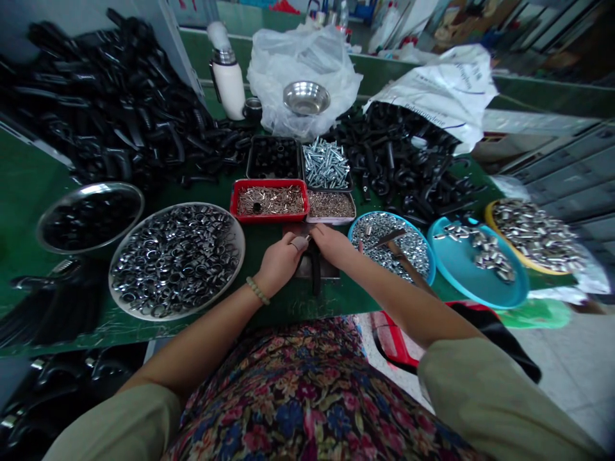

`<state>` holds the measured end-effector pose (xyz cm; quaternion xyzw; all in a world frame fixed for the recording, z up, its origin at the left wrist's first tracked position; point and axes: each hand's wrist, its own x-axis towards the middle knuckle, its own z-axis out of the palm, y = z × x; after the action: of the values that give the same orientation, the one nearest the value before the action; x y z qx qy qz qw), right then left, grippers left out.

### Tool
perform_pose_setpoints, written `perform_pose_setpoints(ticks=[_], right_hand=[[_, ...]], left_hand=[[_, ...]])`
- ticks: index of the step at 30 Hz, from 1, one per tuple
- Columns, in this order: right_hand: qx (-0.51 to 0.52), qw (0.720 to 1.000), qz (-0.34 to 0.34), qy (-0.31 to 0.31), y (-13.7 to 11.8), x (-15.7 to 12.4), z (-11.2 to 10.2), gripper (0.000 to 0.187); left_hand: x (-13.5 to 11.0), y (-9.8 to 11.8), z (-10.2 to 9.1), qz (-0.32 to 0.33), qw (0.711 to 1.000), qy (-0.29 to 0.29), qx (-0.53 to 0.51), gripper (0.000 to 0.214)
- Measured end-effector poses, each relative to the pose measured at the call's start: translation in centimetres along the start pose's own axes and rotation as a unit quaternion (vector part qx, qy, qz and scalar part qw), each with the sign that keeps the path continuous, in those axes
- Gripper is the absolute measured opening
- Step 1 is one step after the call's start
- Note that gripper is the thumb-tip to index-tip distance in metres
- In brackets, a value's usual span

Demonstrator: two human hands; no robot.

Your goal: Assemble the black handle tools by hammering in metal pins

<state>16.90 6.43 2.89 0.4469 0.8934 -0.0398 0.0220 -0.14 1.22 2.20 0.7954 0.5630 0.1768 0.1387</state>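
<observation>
My left hand (284,261), with a bead bracelet on the wrist, is closed around the upper end of a black handle-like part (316,274). Its lower end points toward me, over a flat metal plate (330,271) on the table. My right hand (332,246) meets the left at the part's top, fingers pinched; what they hold there is hidden. Just beyond my fingertips are a red tray (234,203) of small pins or rivets and a pale tray (331,220) of tiny metal pieces. A blue bowl (432,272) of small shiny hardware sits beside my right forearm.
A hammer (401,256) lies across the blue bowl. On the left stand a large dish (113,282) of metal rings and a steel bowl (44,238) of black pieces. Black parts (134,109) are heaped behind. Screws (325,164) fill a back tray; a blue basin (471,282) is at right.
</observation>
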Motion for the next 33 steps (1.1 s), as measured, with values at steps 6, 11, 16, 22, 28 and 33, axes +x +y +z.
perform_pose_setpoints(ticks=[6, 11, 16, 22, 28, 33], right_hand=[[0.223, 0.963, 0.068, 0.137, 2.1, -2.2, 0.7, 0.035], [0.106, 0.963, 0.143, 0.201, 5.5, -9.4, 0.2, 0.038], [-0.044, 0.946, 0.309, 0.081, 9.2, -16.7, 0.9, 0.032], [-0.054, 0.940, 0.328, 0.081, 7.2, -17.6, 0.2, 0.038], [0.192, 0.949, 0.232, 0.095, 0.0, -11.8, -3.3, 0.046], [0.207, 0.950, 0.209, 0.103, -2.3, -8.5, -4.6, 0.049]], left_hand=[[0.2, 0.6, 0.2, 0.029, 0.993, -0.025, 0.114, 0.028], [0.1, 0.5, -0.2, 0.087, 0.982, -0.059, 0.158, 0.025], [-0.4, 0.4, -0.7, 0.126, 0.977, -0.082, 0.153, 0.021], [-1.7, 0.6, -0.7, 0.094, 0.984, -0.078, 0.126, 0.028], [-1.7, 0.7, -0.6, 0.069, 0.989, -0.087, 0.101, 0.026], [-1.6, 0.7, -0.9, 0.059, 0.990, -0.101, 0.074, 0.023]])
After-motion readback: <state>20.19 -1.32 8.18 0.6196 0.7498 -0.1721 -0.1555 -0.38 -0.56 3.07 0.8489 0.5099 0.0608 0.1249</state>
